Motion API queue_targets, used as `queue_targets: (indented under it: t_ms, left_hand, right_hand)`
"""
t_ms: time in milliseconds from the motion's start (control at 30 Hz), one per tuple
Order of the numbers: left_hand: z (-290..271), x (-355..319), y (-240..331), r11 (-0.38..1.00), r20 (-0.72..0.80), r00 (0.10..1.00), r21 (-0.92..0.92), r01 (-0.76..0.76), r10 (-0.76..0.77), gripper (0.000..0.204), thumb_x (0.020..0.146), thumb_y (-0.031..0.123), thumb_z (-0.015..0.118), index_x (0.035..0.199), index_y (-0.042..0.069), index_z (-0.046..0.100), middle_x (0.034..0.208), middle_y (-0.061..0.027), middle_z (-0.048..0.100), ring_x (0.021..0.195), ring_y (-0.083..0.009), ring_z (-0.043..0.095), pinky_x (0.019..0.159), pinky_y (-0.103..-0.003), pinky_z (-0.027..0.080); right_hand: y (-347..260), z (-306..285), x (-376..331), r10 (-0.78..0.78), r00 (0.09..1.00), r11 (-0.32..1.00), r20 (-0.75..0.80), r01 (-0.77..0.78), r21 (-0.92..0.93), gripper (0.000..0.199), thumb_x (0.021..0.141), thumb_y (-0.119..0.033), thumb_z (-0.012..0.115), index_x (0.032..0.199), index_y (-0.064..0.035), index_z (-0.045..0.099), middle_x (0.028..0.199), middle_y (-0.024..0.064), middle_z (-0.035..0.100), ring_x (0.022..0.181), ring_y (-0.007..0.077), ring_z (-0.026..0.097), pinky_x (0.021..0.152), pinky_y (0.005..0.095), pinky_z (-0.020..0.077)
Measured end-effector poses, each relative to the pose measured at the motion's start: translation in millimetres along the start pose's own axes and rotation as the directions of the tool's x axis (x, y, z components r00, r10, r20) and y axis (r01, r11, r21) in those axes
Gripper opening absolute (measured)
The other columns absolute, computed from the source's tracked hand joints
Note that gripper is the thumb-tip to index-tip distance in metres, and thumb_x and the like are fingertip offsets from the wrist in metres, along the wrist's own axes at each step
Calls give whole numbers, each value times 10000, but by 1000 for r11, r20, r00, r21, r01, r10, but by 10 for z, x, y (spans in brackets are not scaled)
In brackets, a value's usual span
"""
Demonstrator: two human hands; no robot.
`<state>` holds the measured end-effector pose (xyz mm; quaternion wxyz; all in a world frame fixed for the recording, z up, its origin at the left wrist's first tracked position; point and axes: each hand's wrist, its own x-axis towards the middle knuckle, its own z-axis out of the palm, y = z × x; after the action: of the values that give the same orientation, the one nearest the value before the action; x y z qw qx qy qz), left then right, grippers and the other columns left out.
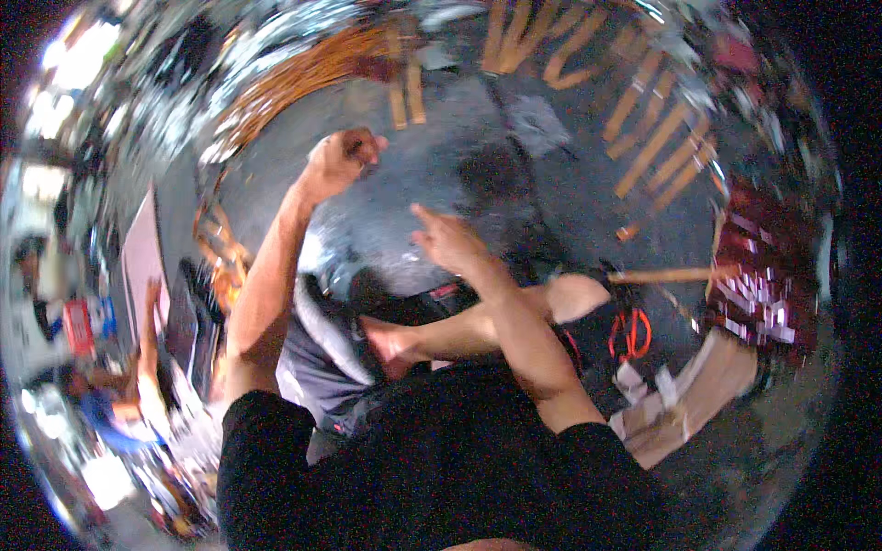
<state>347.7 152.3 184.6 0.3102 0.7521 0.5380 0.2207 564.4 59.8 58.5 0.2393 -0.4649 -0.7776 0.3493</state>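
Note:
My left hand [344, 163] is raised over the grey floor, its fingers curled in. A dark patch shows at the curled fingers; blur hides whether it is an object or shadow. To its right and nearer to me, my right hand [450, 242] has its index finger stretched out and the thumb apart, with nothing visible in it. Both hands are apart from each other, above a dark, worn patch of floor [413, 207]. My bare leg [450, 336] lies bent below the right hand, the foot turned inward.
Several flat wooden strips [654, 156] lie fanned out at the far right. A heap of brown strips [294, 78] is at the far left. An orange cord [630, 334], a wooden stick [661, 275] and a cardboard piece [703, 404] lie right. Another person's arm [147, 335] shows left.

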Motion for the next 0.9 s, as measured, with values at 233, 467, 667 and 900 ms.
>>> queue_targets:
  t_ms: [233, 467, 667, 900]
  left_hand:
    - [-1318, -1982, -2196, 875, -554, 680, -258, 409, -481, 267, 909, 259, 607, 1040, 28, 632, 815, -33, 639, 709, -102, 577, 640, -262, 476]
    - [-919, -2916, -3186, 435, -695, 126, -288, 853, -708, 300, 819, 281, 581, 1008, 75, 689, 900, -167, 699, 840, -290, 685, 779, -377, 521]
    - [-633, -3185, -3701, 531, -836, 353, 90, 843, -419, 390, 819, 429, 656, 936, 59, 688, 886, -180, 690, 796, -343, 671, 731, -425, 527]
    - [-807, -2779, -3623, 537, -789, 228, -149, 830, -570, 339, 846, 326, 550, 1001, 27, 592, 882, -226, 672, 844, -398, 657, 782, -468, 517]
  right_hand:
    - [-369, -175, -51, 63, 992, 996, 113, -55, -72, 503, 890, -227, 633, 1353, -101, 482, 872, 196, 663, 776, 337, 651, 715, 408, 506]
    - [-423, -184, 6, 213, 965, 977, 155, -210, -38, 447, 912, -175, 604, 1341, -97, 505, 743, 129, 637, 608, 199, 574, 620, 347, 475]
    - [-253, -13, 46, 131, 979, 990, 154, -120, -77, 410, 923, -162, 588, 1324, -108, 525, 729, 109, 640, 616, 174, 584, 604, 316, 477]
    - [-339, 28, 2, 188, 961, 982, 201, -178, -69, 380, 935, -180, 577, 1308, -119, 542, 795, 108, 658, 681, 165, 625, 635, 314, 497]
